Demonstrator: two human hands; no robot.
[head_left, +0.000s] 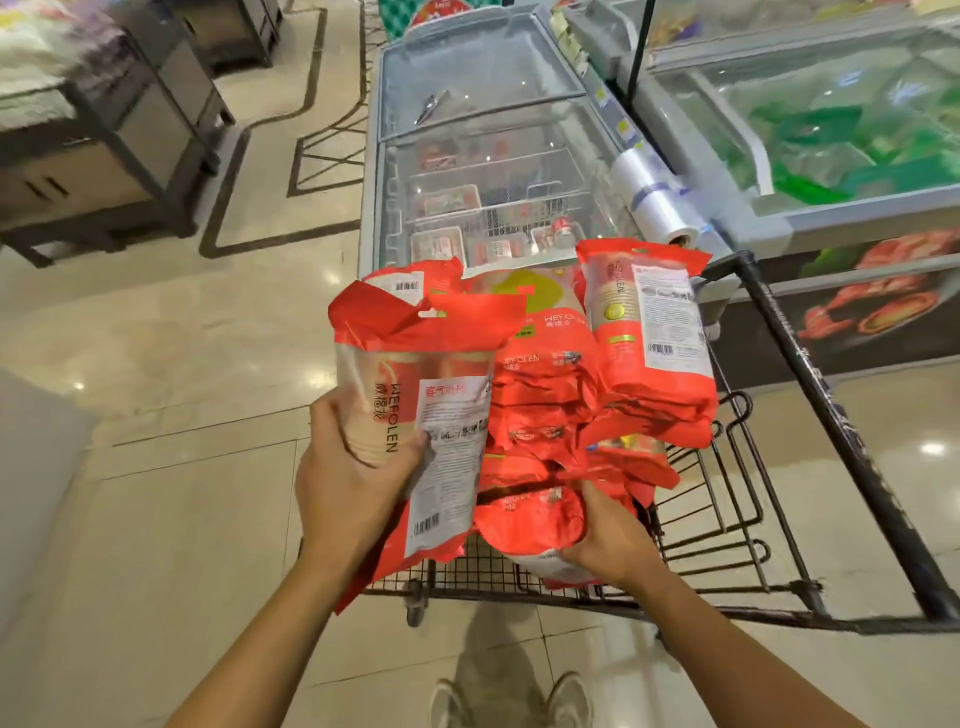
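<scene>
- A red cup pack (434, 415) is held upright in the centre-left of the frame, above the near-left corner of the trolley (828, 415).
- The cup pack is gripped at its lower half by the left hand (353, 483). The thumb is pressed across the printed label and the fingers are curled round the far side.
- A bottom pack (530, 519) lies at the near edge of the trolley basket, just below the centre of the frame.
- The bottom pack is taken at its right end by the right hand (605, 535). The fingers are tucked under the wrapping and mostly hidden, so the grasp seems closed round it.
- A pile (550, 374) of like red packs is stacked in the basket between the two hands and beyond them.
- An upright pack (649, 322) is leaned on the right side of the pile, label outward.
- A glass-topped freezer (467, 93) is seen beyond the trolley, in the upper centre.
- A roll of plastic bags (654, 197) is mounted just right of that freezer.
- A second freezer (831, 130) fills the upper right.
- A polished tile floor (156, 338) is spread over the left, and a pair of shoes (569, 701) is shown at the bottom edge.
</scene>
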